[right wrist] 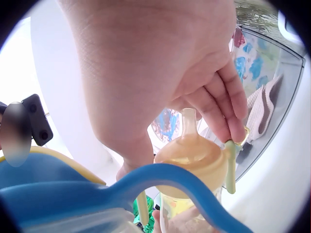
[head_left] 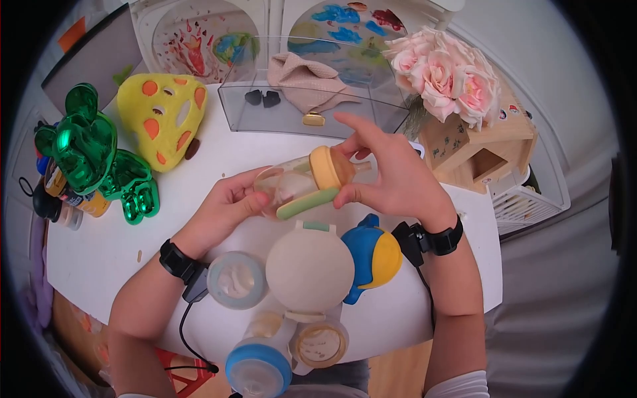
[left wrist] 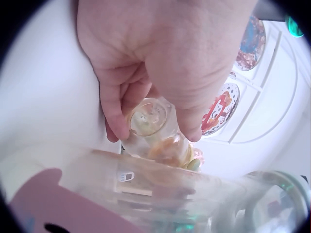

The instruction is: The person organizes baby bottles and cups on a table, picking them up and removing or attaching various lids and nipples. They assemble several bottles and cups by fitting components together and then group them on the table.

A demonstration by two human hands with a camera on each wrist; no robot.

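A clear bottle point(head_left: 286, 184) with a yellow-orange collar, a spout and green side handles lies tilted above the table in the head view. The left hand point(head_left: 232, 202) grips its base end between thumb and fingers; the left wrist view shows the clear bottle base point(left wrist: 149, 116) between them. At the spout end, the right hand point(head_left: 398, 174) has its thumb and fingers around the collar and handles. The right wrist view shows the translucent spout cap point(right wrist: 192, 158) under the right hand point(right wrist: 160, 73), fingertips at a green handle point(right wrist: 231, 167).
Close to the body stand a white-lidded bottle point(head_left: 310, 268), a blue and yellow bottle point(head_left: 376, 259), a grey-rimmed bottle point(head_left: 237, 280) and a blue-collared bottle point(head_left: 259, 370). Behind are a clear box point(head_left: 245, 119), yellow plush point(head_left: 162, 116), green figure point(head_left: 86, 152), roses point(head_left: 441, 76) and wooden house point(head_left: 478, 156).
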